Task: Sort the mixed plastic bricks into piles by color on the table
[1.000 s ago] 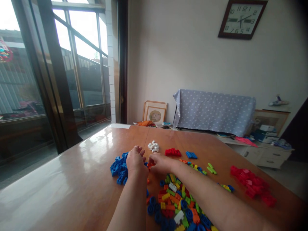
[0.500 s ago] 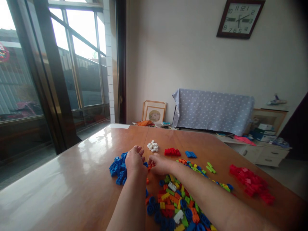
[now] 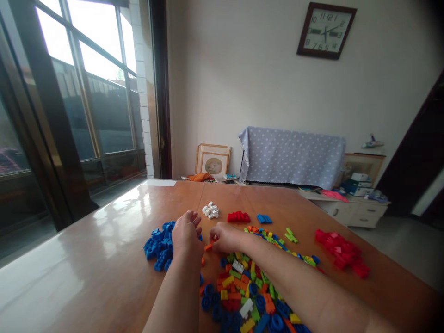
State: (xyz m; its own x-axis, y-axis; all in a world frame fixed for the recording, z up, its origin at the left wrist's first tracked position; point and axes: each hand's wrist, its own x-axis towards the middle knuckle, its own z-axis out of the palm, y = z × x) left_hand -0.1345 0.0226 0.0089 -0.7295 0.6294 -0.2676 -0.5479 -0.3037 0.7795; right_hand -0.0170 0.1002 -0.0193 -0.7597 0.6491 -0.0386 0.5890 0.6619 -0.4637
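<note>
My left hand [image 3: 186,235] rests beside a pile of blue bricks [image 3: 160,247], its palm turned to the right and its fingers loosely bent and apart. A bit of blue shows past its fingers; whether the hand touches it I cannot tell. Just right of it, my right hand [image 3: 225,237] is closed, with an orange brick [image 3: 208,248] at its fingertips. Under and below my right forearm spreads a mixed heap of bricks [image 3: 239,283] in yellow, orange, green, red, white and blue, with round blue pieces among them. My forearms hide parts of it.
Beyond my hands lie small groups of white bricks [image 3: 211,210], red bricks [image 3: 238,217] and blue bricks [image 3: 264,218]. Green bricks [image 3: 291,235] and a larger red pile [image 3: 342,250] are to the right on the brown table [image 3: 104,273]. A cabinet [image 3: 360,215] stands behind.
The view has swung to the right, so everything sits further left. The orange brick at my right fingertips shows more clearly now. My left hand keeps its place by the blue pile.
</note>
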